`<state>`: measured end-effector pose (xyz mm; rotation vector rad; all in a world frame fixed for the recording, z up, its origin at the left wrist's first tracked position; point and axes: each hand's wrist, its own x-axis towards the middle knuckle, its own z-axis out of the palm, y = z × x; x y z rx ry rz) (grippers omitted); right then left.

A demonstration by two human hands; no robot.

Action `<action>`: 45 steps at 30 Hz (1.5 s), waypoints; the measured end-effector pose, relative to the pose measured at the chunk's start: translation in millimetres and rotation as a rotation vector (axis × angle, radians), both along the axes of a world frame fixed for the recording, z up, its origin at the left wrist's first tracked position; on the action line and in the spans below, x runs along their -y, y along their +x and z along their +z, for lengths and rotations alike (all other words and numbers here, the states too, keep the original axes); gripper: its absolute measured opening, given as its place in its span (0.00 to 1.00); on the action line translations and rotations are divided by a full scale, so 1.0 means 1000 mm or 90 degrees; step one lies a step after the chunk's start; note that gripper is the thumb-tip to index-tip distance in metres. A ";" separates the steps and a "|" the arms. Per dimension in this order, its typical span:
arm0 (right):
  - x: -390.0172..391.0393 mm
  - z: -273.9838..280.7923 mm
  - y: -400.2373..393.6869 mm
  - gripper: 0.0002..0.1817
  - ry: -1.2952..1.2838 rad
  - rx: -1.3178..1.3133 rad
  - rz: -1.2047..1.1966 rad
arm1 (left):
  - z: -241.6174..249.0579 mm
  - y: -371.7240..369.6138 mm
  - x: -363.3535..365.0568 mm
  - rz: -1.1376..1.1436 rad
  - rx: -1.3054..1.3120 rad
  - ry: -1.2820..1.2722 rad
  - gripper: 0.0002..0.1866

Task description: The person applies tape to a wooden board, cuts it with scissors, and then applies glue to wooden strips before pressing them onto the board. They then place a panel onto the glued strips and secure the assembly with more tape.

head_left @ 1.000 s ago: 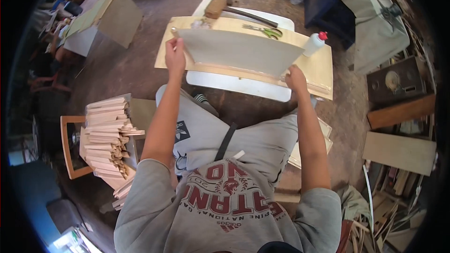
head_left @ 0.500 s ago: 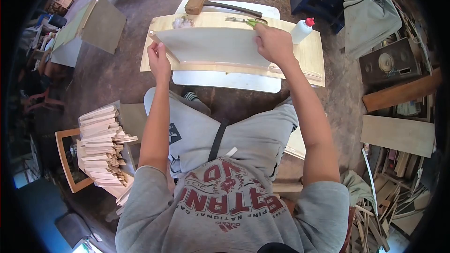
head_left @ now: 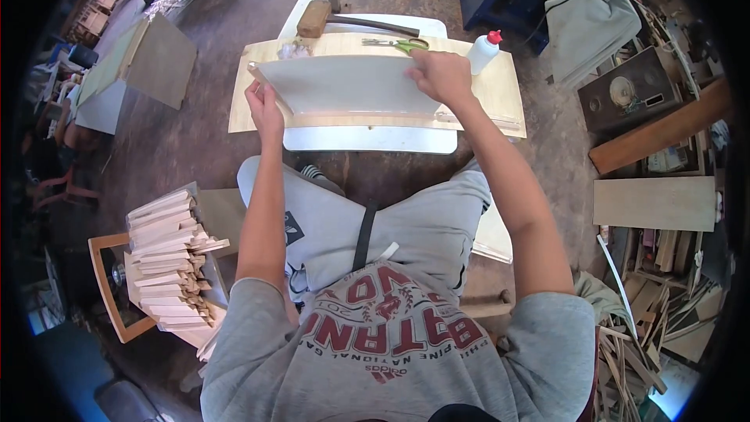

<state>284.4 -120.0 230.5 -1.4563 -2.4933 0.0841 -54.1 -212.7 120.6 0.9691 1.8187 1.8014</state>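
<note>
A grey board (head_left: 344, 84) stands tilted on its lower edge on a plywood sheet (head_left: 500, 98) that lies across a white table (head_left: 367, 139). My left hand (head_left: 264, 107) grips the board's left end near its lower corner. My right hand (head_left: 439, 76) rests on the board's upper right part, fingers curled over its top edge. Green-handled scissors (head_left: 400, 44) lie just behind the board, close to my right hand. A white glue bottle with a red cap (head_left: 483, 52) stands to the right of them.
A wooden mallet (head_left: 314, 19) lies at the table's far left. A pile of several wooden strips (head_left: 170, 246) sits on a stool at my left. Boards and scrap wood (head_left: 655, 203) fill the right side. A grey panel (head_left: 160, 51) leans at the far left.
My right hand has left the board's lower right corner and moved up to its top right edge. My left hand has stayed on the left end.
</note>
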 end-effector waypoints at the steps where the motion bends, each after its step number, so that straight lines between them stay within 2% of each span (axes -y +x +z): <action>1: 0.000 0.001 -0.001 0.12 0.005 0.000 -0.006 | -0.001 -0.002 -0.001 -0.010 0.010 0.010 0.21; 6: -0.007 0.002 -0.004 0.13 -0.009 0.058 0.003 | -0.010 -0.001 -0.001 -0.014 0.011 0.034 0.22; 9: -0.006 0.002 -0.010 0.14 -0.003 0.058 -0.025 | -0.004 0.003 -0.001 -0.053 0.075 0.075 0.25; 12: 0.000 0.001 -0.012 0.17 0.011 0.012 -0.050 | 0.004 0.011 0.001 -0.019 0.095 0.079 0.27; 15: -0.003 -0.007 -0.012 0.17 0.038 -0.032 -0.024 | -0.002 0.003 -0.002 -0.059 0.134 0.071 0.26; 19: -0.006 -0.014 -0.025 0.15 0.081 -0.039 -0.016 | -0.004 -0.010 -0.007 -0.028 0.179 0.098 0.25; 22: -0.005 -0.015 -0.043 0.14 0.091 -0.062 -0.005 | 0.006 -0.030 -0.009 -0.028 0.134 0.140 0.24; 26: -0.012 -0.014 -0.066 0.12 0.104 -0.074 0.021 | 0.014 -0.058 -0.009 -0.042 0.185 0.145 0.23; 31: -0.016 -0.016 -0.070 0.11 0.068 -0.060 0.022 | 0.002 -0.061 -0.005 -0.051 0.204 0.148 0.23; 34: -0.015 -0.012 -0.070 0.11 0.037 -0.067 0.021 | 0.006 -0.060 0.001 -0.039 0.187 0.097 0.22; 37: -0.014 -0.008 -0.075 0.11 0.017 -0.046 0.031 | -0.012 -0.069 -0.010 -0.027 0.142 0.086 0.21; 39: -0.013 -0.004 -0.074 0.10 0.006 -0.031 0.042 | -0.016 -0.064 -0.022 0.015 0.141 0.102 0.26; 41: -0.009 0.001 -0.073 0.10 0.007 -0.027 0.050 | 0.008 -0.037 -0.033 0.062 0.195 0.120 0.40; 43: -0.009 -0.007 -0.069 0.11 0.039 -0.064 0.074 | 0.009 -0.030 -0.048 0.134 0.171 0.145 0.53; 45: -0.012 -0.012 -0.080 0.12 0.042 -0.093 0.089 | 0.016 -0.020 -0.052 0.202 0.149 0.122 0.55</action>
